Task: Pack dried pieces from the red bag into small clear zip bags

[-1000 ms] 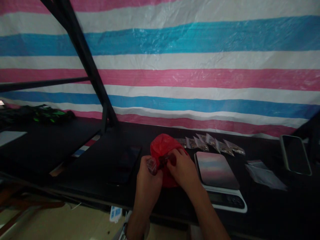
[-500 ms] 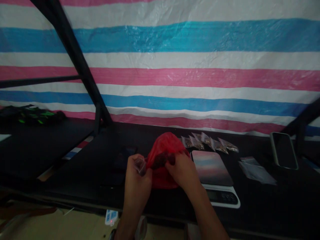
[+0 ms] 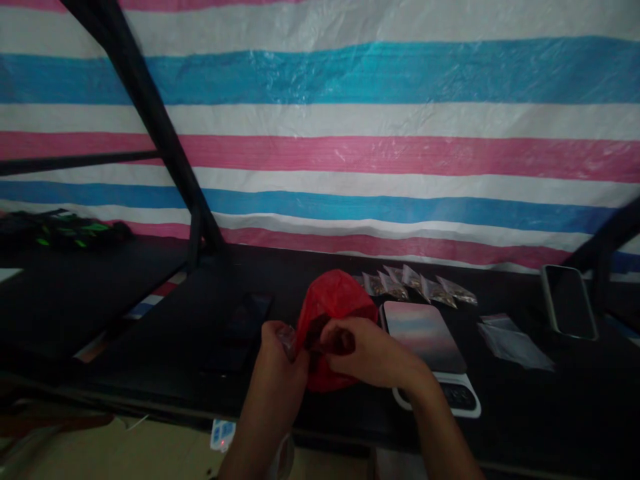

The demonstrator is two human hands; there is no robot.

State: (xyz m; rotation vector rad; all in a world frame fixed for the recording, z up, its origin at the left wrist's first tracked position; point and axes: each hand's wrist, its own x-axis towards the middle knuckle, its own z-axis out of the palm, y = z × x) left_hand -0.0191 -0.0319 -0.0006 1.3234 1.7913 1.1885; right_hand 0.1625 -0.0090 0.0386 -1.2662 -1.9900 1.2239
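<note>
A red plastic bag (image 3: pixel 335 293) stands on the black table with its mouth toward me and dark contents inside. My left hand (image 3: pixel 283 363) is closed on a small clear plastic bag (image 3: pixel 287 337), right against the red bag's left edge. Whether it also pinches that edge, I cannot tell. At the bag's mouth, my right hand (image 3: pixel 363 350) has thumb and fingers curled together; what lies between the fingertips is too dark to make out. Beside it is a white kitchen scale (image 3: pixel 425 337) with a shiny plate, partly covered by my right forearm.
Several small filled zip bags (image 3: pixel 420 285) lie in a row behind the scale. Flat clear zip bags (image 3: pixel 515 341) rest to its right, near a phone (image 3: pixel 569 301) leaning at the far right. A dark flat device (image 3: pixel 255 308) lies left of the red bag. Striped sheeting hangs behind.
My right hand has drawn back from deep in the red bag toward its mouth, its wrist turning to the right. My left hand shifted slightly right and down. The red bag's top has sunk a little.
</note>
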